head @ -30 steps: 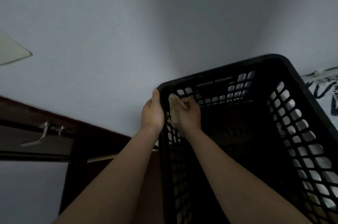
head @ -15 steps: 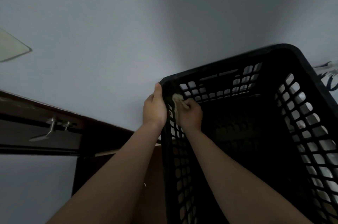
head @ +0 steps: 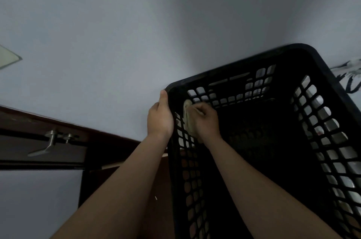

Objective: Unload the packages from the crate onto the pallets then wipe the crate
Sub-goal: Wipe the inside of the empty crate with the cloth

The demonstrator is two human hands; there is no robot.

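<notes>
Against pale wall (head: 136,43), black crate (head: 254,74) lengthwise away, cloth (head: 188,119) inside.

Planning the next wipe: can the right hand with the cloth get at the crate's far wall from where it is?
Probably yes. The right hand holds the cloth inside the crate, at the left wall near the far corner. Nothing shows in the crate between it and the far wall, while the left hand steadies the rim.

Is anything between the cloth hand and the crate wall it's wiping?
Nothing visible. The right hand presses the cloth straight against the inside of the crate wall near the corner; the left hand grips that wall's rim from outside.
</notes>
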